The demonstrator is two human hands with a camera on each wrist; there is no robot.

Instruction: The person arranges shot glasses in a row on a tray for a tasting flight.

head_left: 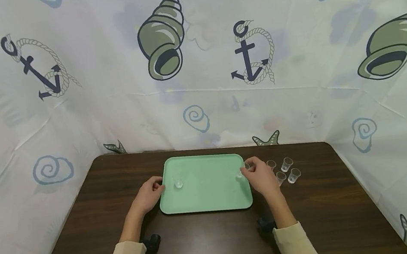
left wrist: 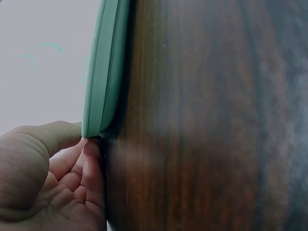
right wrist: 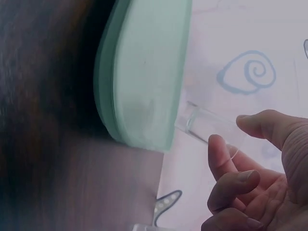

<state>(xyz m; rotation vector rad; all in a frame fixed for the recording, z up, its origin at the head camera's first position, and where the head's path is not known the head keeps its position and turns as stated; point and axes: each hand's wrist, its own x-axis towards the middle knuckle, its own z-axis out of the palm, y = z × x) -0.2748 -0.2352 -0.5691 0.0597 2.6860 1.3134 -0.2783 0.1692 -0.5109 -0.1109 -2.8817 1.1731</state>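
A light green tray point(head_left: 208, 191) lies on the dark wooden table. At its left end my left hand point(head_left: 149, 194) grips the rim, the thumb point(left wrist: 62, 134) over the edge and the fingers curled beneath. My right hand point(head_left: 262, 176) is over the tray's right end, holding a small clear shot glass point(right wrist: 204, 124) between thumb and forefinger, its base close over the tray's surface. Another clear shot glass point(head_left: 178, 184) stands on the tray's left part.
Several more clear shot glasses point(head_left: 293, 176) stand on the table right of the tray, partly behind my right hand. A white cloth point(head_left: 217, 116) printed with shells and anchors hangs behind and beside the wooden table point(head_left: 205, 248).
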